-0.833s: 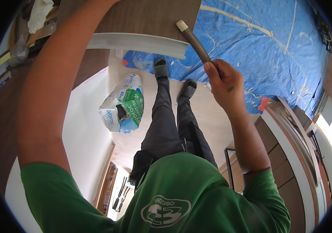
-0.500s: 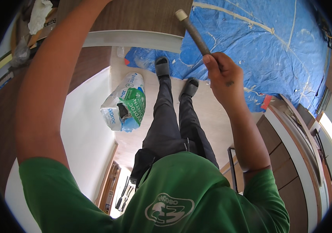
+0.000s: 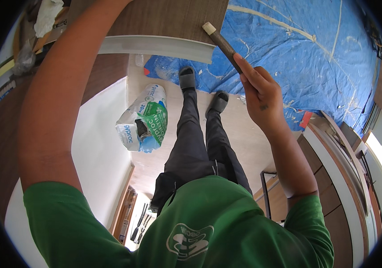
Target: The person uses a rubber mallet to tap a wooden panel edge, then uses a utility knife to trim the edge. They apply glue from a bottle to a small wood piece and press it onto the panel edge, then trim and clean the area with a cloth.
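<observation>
My right hand (image 3: 264, 96) is closed around the lower end of a dark brown rod with a pale, blunt tip (image 3: 225, 44). Its index finger lies stretched along the shaft. The rod tilts up to the left, and its tip overlaps the front right of a brown wood-grain panel (image 3: 168, 22); I cannot tell whether the two touch. A whitish strip (image 3: 155, 47) runs along the panel's near edge. My left forearm (image 3: 72, 67) reaches up across the panel, and its hand is beyond the top edge of the picture.
On the floor left of my feet stands an opened white and green bag (image 3: 144, 118). A creased blue sheet (image 3: 289, 49) covers the floor ahead. At the right, a wooden cabinet front (image 3: 329, 178) curves along the view, with a thin black metal frame (image 3: 266, 192) nearby.
My right hand has dropped slightly, bringing the rod's tip lower against the panel. Its index finger has straightened along the shaft. The panel appears a little farther right.
</observation>
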### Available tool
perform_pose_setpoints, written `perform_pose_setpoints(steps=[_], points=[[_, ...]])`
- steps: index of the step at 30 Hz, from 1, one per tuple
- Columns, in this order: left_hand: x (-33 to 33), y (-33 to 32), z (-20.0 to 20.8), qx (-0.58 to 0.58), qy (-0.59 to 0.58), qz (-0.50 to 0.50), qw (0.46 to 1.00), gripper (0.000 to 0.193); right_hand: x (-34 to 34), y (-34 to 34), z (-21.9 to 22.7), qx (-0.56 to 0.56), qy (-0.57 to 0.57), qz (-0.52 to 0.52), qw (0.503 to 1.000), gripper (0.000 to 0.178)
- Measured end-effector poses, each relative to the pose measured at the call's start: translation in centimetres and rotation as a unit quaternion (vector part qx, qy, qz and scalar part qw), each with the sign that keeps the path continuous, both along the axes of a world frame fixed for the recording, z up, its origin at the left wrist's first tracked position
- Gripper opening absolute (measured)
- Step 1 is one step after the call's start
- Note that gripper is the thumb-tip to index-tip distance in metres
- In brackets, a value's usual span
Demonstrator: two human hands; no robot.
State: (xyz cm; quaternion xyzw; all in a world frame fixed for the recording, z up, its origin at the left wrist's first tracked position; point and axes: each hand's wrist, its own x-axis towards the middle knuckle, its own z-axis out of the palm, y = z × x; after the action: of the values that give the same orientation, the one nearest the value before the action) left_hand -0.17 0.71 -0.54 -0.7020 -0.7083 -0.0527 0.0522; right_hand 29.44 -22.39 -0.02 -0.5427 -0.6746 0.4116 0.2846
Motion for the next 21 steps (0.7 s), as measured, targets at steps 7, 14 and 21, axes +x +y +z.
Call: perform_pose_setpoints(steps=[7,14,21], points=[[0.5,-0.7,0.4,0.008,-0.014,-0.006,1.000,0.072,0.1,-0.4,0.1,-0.010,-0.040,0.008,0.999,0.063],[0.4,-0.7,0.5,0.005,-0.016,-0.013,1.000,0.072,-2.4,2.2,0.0,0.032,0.006,-0.004,0.999,0.052],[0.3,-0.8,0.4,0.008,-0.028,-0.013,0.999,0.073,-0.7,0.7,0.2,0.026,-0.017,-0.018,0.999,0.051]])
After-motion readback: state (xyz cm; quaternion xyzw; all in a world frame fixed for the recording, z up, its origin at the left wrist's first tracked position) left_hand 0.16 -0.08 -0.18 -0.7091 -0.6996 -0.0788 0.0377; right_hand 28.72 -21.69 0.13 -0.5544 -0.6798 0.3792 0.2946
